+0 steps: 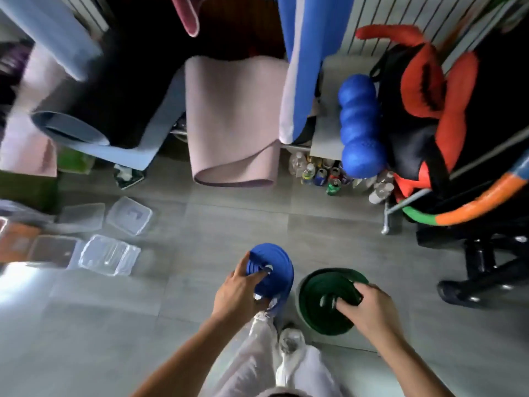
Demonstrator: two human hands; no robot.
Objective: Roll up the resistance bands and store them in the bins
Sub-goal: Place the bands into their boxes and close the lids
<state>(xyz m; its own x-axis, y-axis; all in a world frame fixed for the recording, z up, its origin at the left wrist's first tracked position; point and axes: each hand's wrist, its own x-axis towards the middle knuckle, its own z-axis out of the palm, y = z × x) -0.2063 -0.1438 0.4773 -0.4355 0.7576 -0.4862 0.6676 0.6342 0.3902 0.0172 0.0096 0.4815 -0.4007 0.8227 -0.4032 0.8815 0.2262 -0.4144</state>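
– Grey tile floor [200,219] underfoot, seen from straight above. Crowded storage corner, with mats hanging along the far side: pink mat [234,118] in the middle, blue mat [297,67] just beside it, grey mat [71,127] curling at the left.

– And the bands?

– Both coiled into flat discs, both held above the tile. Blue band [274,267] gripped by the left hand [237,290], with fingers curled round the near edge and into the coil's centre. Green band [320,302] gripped by the right hand [369,305], just beside the blue one, with fingers curled over the rim into the middle.

– Pointing which way?

– Spiral faces turned up toward the camera, coil axes roughly upright. Blue disc tipped a little to the left. Round, so no real long axis.

– Bins?

– Clear plastic bins [131,252] on the floor at the left, well apart from both hands, with grey tile between.

– Around them?

– At the right, black dumbbells [486,270], an orange and green hoop [463,213], a red and black bag [423,110] and a knobbly blue roller [357,124]. Bottles [323,173] huddled on the floor beneath. White shoe [289,348] below the hands.
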